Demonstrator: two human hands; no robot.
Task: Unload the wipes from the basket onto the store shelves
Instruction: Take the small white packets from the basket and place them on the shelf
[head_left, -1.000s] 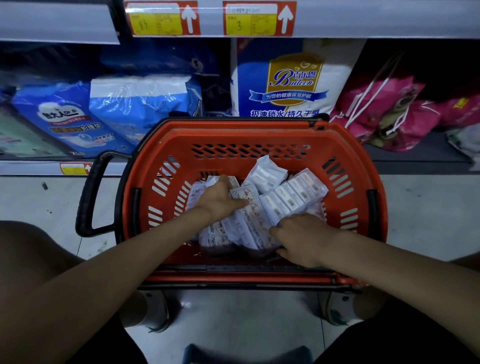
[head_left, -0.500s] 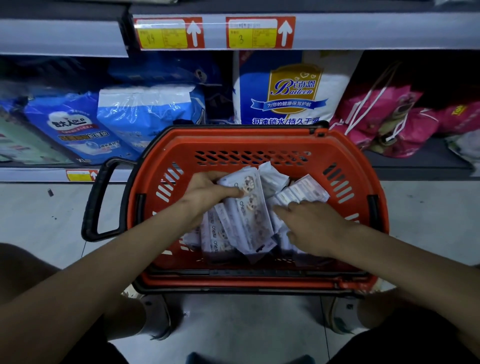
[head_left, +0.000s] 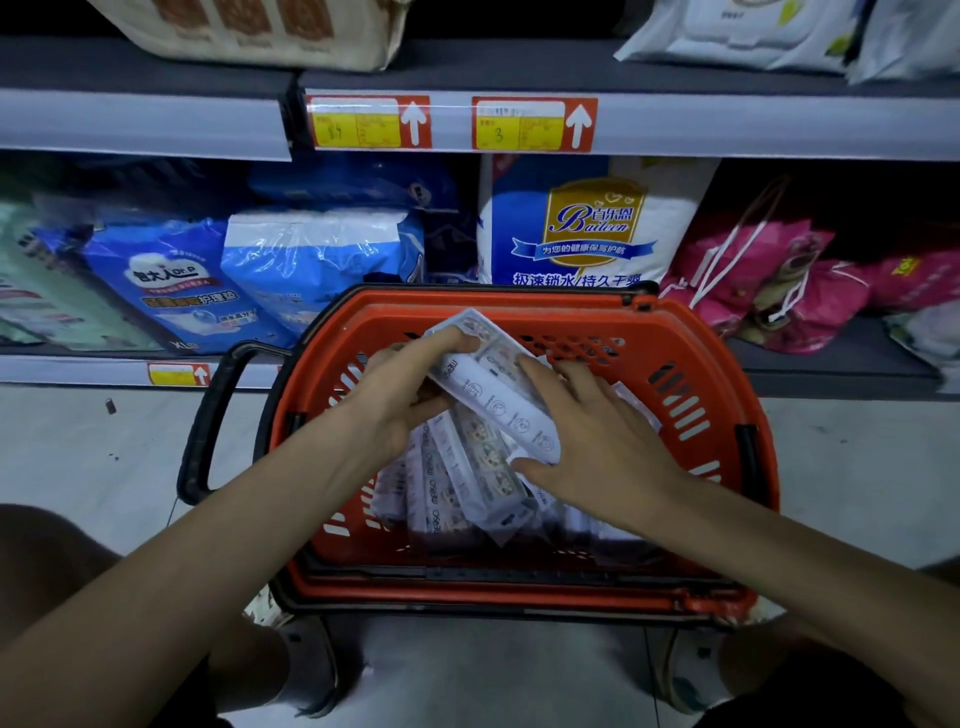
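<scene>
Packs of wipes (head_left: 457, 483) lie heaped in the red basket (head_left: 717, 364), which stands on the floor (head_left: 78, 457) just in front of the bottom shelf (head_left: 831, 364). From my seat I see both hands over the heap, sharing one long white pack (head_left: 498, 400) that is raised above the others and tilted. The left hand (head_left: 405, 400) curls its fingers round the upper end, and the right hand (head_left: 602, 441) clamps the lower end between thumb and fingers. Behind the basket's far rim, blue bags (head_left: 156, 280), a white-and-blue Baileen sack (head_left: 587, 228) and pink bags (head_left: 769, 280) crowd the bottom shelf. Above them the upper shelf edge (head_left: 156, 119) carries two yellow-and-red price tags (head_left: 371, 122); on that shelf sit a beige bundle (head_left: 260, 31) and white wipe packets (head_left: 743, 31). The basket's black handle (head_left: 208, 415) juts out to the left.
</scene>
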